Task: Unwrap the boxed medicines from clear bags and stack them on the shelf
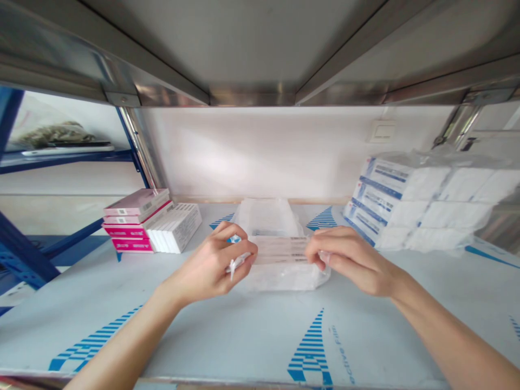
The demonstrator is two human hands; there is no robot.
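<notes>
In the head view, we are seeing clear plastic wrapping [284, 277] lying mid-counter [219, 336] around pale printed packs [280, 249]. Our left grip [217, 257] is pinching a white twist of film at one side; our right grip [349, 254] is pinching film at the other. We are judging it light, limp and slippery (tearing seems likelier than crushing), so we are favouring bunched folds or the packs' firmer ends.

Film-covered shelf [227, 341]: pink boxes [128, 232] stacked left, white boxes [182, 230] beside, clear plastic bag [286, 279] mid-surface, plastic-wrapped boxes [422, 206] right.
</notes>
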